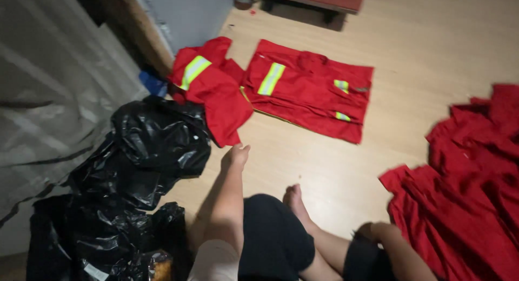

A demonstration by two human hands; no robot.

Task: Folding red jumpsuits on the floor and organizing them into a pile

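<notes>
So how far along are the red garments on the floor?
One red garment lies flat and folded on the wood floor. A second lies crumpled beside it, the left hand next to its lower edge. The right hand is by the pile of loose red garments, apparently unfolded.

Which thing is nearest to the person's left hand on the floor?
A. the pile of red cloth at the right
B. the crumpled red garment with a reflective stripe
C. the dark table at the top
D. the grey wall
B: the left hand lies just below the lower edge of the crumpled red garment, next to the black plastic bag.
</notes>
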